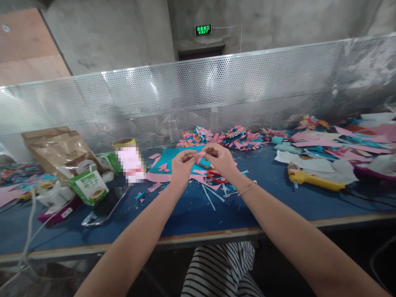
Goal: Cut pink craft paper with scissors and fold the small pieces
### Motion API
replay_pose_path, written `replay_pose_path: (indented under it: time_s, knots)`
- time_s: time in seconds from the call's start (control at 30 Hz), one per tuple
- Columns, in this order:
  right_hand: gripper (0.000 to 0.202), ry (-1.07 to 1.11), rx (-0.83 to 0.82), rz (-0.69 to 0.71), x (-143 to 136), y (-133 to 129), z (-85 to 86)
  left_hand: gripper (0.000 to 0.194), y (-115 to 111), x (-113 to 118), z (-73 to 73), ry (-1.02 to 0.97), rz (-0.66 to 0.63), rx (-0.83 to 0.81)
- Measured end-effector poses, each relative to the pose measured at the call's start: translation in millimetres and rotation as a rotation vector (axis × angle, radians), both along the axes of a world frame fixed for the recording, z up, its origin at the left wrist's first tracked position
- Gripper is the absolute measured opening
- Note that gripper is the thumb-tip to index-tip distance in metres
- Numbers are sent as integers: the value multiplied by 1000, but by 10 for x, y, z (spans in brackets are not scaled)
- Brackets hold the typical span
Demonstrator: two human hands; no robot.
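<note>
Between my two hands, a small pink paper piece [200, 156] is pinched above the table. My left hand [183, 165] grips it from the left with bent fingers, and my right hand [219, 157] grips its other side with thumb and fingertips. Below them lies a blue sheet [163, 159] with pink strips around it. Scissors with red handles [216, 177] rest just under my right hand, their blades partly covered. Pink and blue paper flowers [238, 138] are heaped behind my hands.
A yellow glue gun [315, 180] with a cord lies at right near white paper and pink offcuts [343, 138]. At left are a brown paper bag [58, 148], a green-white packet [89, 185] and a phone [105, 206]. A perforated metal screen [262, 82] stands behind.
</note>
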State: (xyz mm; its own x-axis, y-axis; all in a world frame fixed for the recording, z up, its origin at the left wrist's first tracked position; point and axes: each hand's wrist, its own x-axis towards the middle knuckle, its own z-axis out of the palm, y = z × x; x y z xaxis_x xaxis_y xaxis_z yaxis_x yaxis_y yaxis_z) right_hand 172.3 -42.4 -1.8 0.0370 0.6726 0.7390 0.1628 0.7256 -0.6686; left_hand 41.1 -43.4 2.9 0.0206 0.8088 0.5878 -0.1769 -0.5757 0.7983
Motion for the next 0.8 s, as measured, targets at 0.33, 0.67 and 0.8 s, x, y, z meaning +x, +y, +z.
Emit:
replay_pose_path:
  time_s: [0.33,0.67,0.8]
  knots:
    - [19,-32,-88,136,29,29,-14,9,27,-39,11,103,95,91]
    - [17,-76,-62,47,33,63,-19,12,13,-46,15,199,107,86]
    - [16,-3,-89,48,38,99,-45,22,42,-45,-16,158,77,-14]
